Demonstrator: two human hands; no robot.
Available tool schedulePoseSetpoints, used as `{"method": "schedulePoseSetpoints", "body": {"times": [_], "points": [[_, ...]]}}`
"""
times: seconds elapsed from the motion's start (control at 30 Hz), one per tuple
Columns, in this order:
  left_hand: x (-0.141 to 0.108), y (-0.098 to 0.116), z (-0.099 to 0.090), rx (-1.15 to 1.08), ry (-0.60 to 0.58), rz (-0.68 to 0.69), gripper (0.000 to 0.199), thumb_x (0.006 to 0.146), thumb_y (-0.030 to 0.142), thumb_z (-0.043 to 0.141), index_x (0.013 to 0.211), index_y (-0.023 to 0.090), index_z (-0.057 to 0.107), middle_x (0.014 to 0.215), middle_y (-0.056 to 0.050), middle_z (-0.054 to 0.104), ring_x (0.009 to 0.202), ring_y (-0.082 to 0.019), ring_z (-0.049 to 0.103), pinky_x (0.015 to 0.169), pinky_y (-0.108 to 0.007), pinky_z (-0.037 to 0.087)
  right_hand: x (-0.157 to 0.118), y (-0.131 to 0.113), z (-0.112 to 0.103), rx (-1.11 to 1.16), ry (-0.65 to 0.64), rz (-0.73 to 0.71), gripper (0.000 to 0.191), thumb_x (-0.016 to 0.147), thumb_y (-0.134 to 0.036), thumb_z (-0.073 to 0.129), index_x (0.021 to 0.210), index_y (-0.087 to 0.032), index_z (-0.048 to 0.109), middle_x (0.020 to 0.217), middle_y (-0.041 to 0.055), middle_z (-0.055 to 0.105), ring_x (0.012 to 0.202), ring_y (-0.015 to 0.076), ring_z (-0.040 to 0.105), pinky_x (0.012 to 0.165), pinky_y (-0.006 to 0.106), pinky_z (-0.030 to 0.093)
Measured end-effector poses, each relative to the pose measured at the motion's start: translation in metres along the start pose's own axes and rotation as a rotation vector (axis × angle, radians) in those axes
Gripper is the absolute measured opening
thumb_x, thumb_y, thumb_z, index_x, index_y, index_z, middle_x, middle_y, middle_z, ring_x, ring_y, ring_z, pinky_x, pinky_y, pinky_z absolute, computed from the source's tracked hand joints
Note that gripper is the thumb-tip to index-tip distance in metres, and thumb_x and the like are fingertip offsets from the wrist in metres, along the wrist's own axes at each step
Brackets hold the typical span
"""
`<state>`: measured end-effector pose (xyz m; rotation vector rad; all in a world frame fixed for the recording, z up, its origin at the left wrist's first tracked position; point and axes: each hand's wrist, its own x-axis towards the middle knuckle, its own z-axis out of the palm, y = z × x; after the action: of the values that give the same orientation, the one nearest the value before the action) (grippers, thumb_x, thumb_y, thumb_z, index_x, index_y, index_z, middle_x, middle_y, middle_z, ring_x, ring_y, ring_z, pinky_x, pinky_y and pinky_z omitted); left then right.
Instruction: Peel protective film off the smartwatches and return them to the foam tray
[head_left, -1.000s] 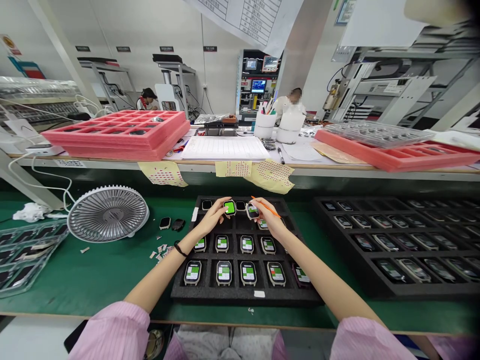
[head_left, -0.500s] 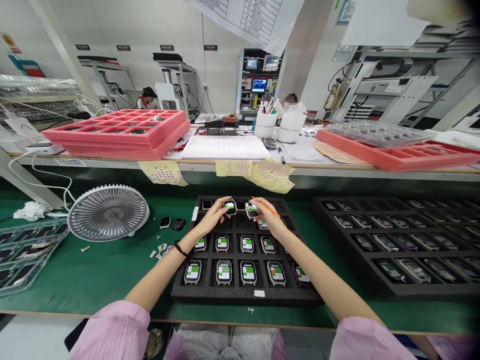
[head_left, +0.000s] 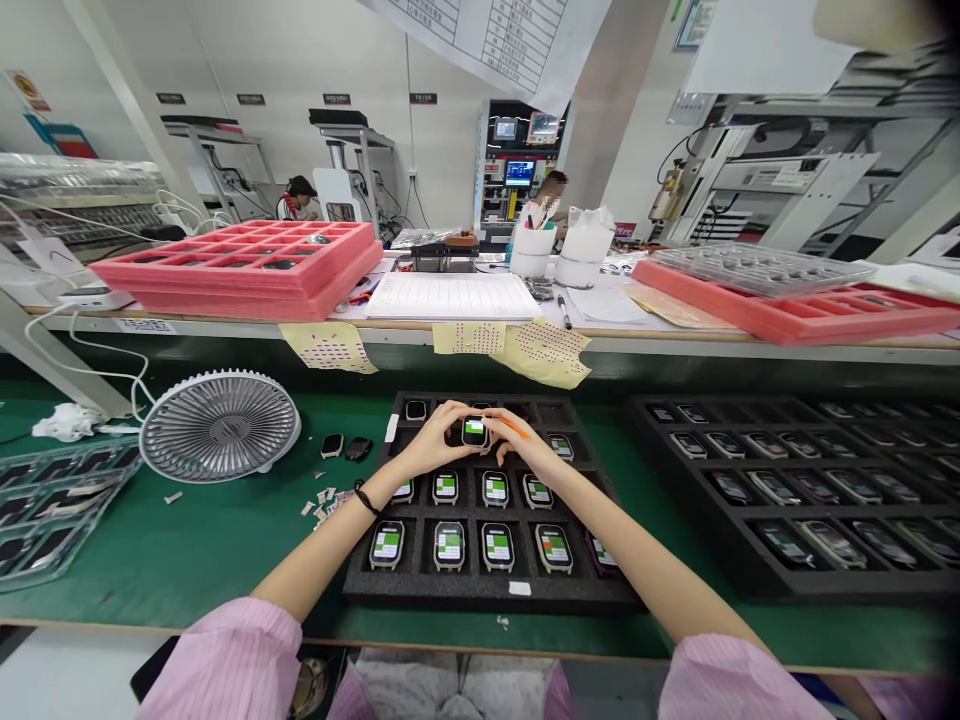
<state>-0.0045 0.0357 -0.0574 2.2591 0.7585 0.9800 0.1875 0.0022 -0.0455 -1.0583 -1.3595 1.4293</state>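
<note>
A smartwatch body point(head_left: 474, 431) with a lit green and white screen is held up above the back rows of a black foam tray point(head_left: 480, 588). My left hand point(head_left: 433, 442) closes round its left side. My right hand point(head_left: 526, 440) is at its right edge, fingers bent against it, with a thin orange stick point(head_left: 514, 425) lying across those fingers. Whether the stick is a pen or a tool cannot be made out. Lit watches such as this one point(head_left: 497, 546) fill the tray's front pockets. My hands hide part of the back rows.
A second black watch tray point(head_left: 750, 590) stands at right. On the left are a grey fan point(head_left: 219, 425), two loose watches, one dark watch point(head_left: 332, 445), paper scraps point(head_left: 324, 498) and a clear tray point(head_left: 67, 520). Pink foam trays point(head_left: 240, 270) rest on the shelf. Two people sit beyond.
My left hand has moved right with its watch, and my right hand has come in to meet it. The second watch, earlier in my right hand, no longer shows there.
</note>
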Motion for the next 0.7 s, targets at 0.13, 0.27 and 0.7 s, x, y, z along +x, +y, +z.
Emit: {"method": "schedulePoseSetpoints", "body": {"times": [0.13,0.27,0.7], "points": [[0.0,0.001,0.003,0.13,-0.014,0.055,0.044,0.077,0.025,0.069,0.119,0.023,0.055,0.115,-0.009,0.054,0.113,-0.025,0.051,0.098,-0.042,0.044,0.002,0.007,0.002,0.008,-0.018,-0.059,0.031,0.08,-0.038,0.063,0.107,-0.023,0.059,0.087,0.0014,0.062,0.072,0.0135,0.063,0.043,0.018,0.049],[0.0,0.003,0.006,0.269,0.016,0.031,0.041,0.075,0.021,0.068,0.115,0.02,0.057,0.114,-0.01,0.056,0.107,-0.027,0.054,0.091,-0.043,0.047,0.01,0.018,0.001,-0.022,-0.017,-0.095,0.043,0.074,-0.036,0.069,0.113,-0.023,0.057,0.094,0.0022,0.062,0.068,0.0117,0.06,0.039,0.017,0.048],[-0.001,0.011,0.002,0.084,0.17,0.232,0.042,0.07,0.014,0.071,0.11,0.02,0.059,0.111,-0.009,0.061,0.108,-0.024,0.055,0.095,-0.042,0.044,0.0,0.0,-0.005,0.248,-0.324,-0.022,0.036,0.077,-0.028,0.071,0.111,-0.021,0.065,0.106,0.0052,0.067,0.093,0.0169,0.065,0.088,0.035,0.053]]}}
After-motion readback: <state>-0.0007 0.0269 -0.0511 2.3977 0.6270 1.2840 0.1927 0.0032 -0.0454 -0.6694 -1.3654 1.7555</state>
